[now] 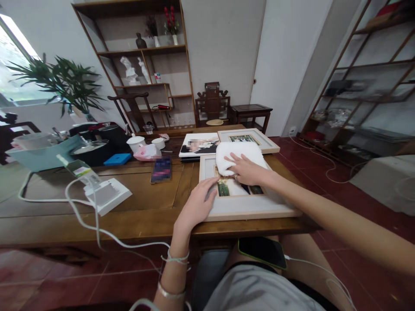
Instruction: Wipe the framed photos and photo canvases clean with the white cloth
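A light wooden picture frame point(249, 210) with a pale mat lies flat at the table's front edge. Part of its photo point(227, 188) shows below a folded white towel point(244, 151). My right hand point(243, 168) presses on the towel, fingers spread over it and the thumb side at its lower edge. My left hand point(201, 201) rests on the frame's left side, fingers stretched out and thumb apart. Behind lie a second frame point(269, 144) and a photo panel point(202, 144) on a dark stack.
On the wooden table point(155, 192) stand a white box point(112, 196) with a cable, a phone point(161, 169), a blue box point(117, 159), a white cup point(135, 143) and a pink packet point(147, 152). Another phone point(262, 251), plugged in, rests on my lap.
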`<action>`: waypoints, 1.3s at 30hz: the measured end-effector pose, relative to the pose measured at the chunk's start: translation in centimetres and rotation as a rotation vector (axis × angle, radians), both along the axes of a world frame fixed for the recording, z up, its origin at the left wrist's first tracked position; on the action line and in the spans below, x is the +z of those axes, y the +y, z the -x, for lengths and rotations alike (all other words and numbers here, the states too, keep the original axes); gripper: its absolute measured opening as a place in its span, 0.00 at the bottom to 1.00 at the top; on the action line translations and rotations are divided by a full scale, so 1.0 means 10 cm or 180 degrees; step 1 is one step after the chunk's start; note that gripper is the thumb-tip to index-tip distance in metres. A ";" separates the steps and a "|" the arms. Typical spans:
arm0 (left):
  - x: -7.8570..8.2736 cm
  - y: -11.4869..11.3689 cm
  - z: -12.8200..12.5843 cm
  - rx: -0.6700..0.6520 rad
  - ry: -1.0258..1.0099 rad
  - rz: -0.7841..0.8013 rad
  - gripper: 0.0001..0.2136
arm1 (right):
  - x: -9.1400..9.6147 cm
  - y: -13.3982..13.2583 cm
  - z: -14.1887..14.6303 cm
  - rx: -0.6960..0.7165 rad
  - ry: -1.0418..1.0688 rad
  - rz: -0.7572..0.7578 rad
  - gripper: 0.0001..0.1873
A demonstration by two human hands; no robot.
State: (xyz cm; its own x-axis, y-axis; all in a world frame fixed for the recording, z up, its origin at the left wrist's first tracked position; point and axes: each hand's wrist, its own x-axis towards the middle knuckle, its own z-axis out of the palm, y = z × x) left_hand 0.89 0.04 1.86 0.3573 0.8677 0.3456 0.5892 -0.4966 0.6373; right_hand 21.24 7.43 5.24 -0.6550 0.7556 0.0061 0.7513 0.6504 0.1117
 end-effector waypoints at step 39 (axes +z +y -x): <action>0.00 -0.02 -0.01 0.0137 -0.0409 0.0075 0.22 | -0.08 -0.50 0.13 0.0354 0.0691 0.0378 0.22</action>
State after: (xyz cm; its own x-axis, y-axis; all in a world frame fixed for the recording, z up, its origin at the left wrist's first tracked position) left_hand 1.02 -0.17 1.87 0.2738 0.8896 0.3656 0.5225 -0.4567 0.7200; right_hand 19.91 2.46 4.47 -0.7270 0.6830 0.0709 0.6726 0.7291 -0.1262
